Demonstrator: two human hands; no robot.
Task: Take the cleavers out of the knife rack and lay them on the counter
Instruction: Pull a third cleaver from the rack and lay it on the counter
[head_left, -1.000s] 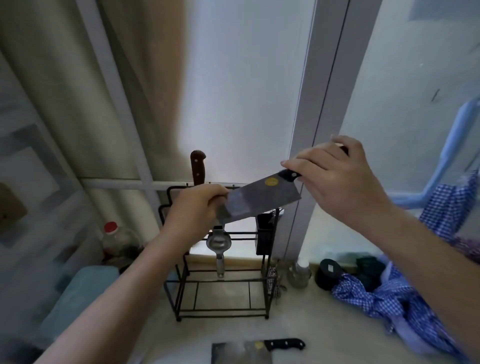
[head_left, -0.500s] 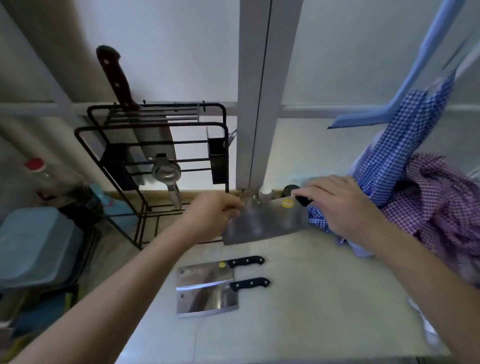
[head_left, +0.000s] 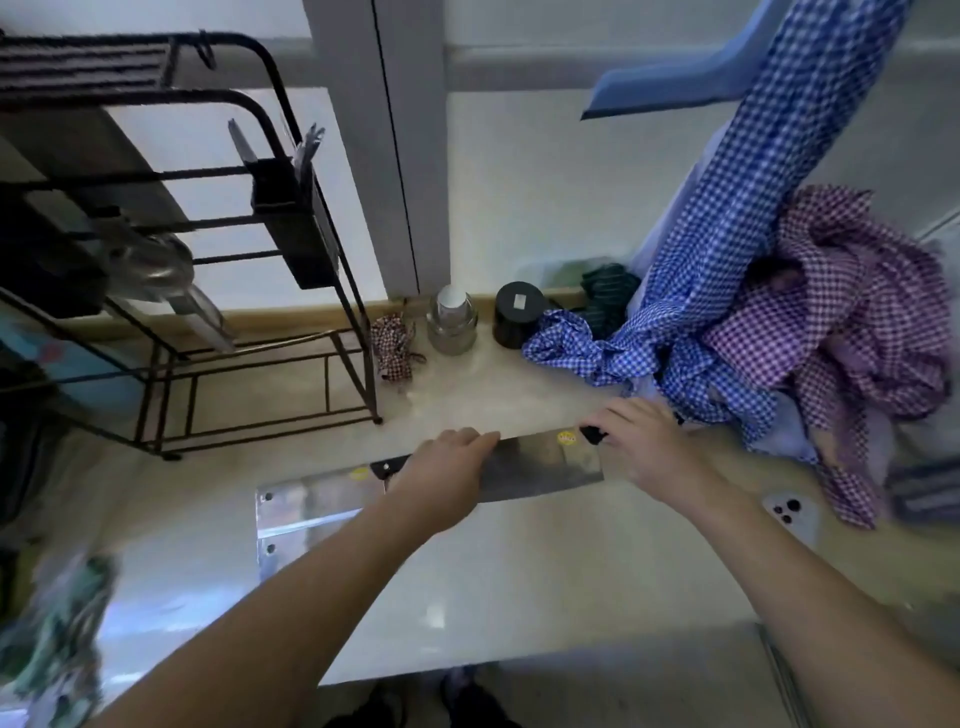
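A steel cleaver (head_left: 540, 465) with a yellow sticker and a black handle lies low over the pale counter (head_left: 519, 582). My right hand (head_left: 652, 447) grips its handle. My left hand (head_left: 447, 475) pinches the blade's far end. Two more cleavers lie side by side to the left: the upper cleaver (head_left: 311, 496) and the lower cleaver (head_left: 270, 551), both partly hidden by my left arm. The black wire knife rack (head_left: 291, 218) stands at the back left, with one broad blade (head_left: 78, 156) in its slots.
A metal squeezer (head_left: 156, 270) hangs on the rack. A glass jar (head_left: 452, 322) and a black jar (head_left: 519, 314) stand by the wall. Blue and purple checked cloths (head_left: 779, 312) pile at the right. A phone (head_left: 792, 514) lies near my right forearm.
Both hands carried the cleaver from in front of the rack down to the counter, to the right of the two laid cleavers. The camera tilted down and closer.
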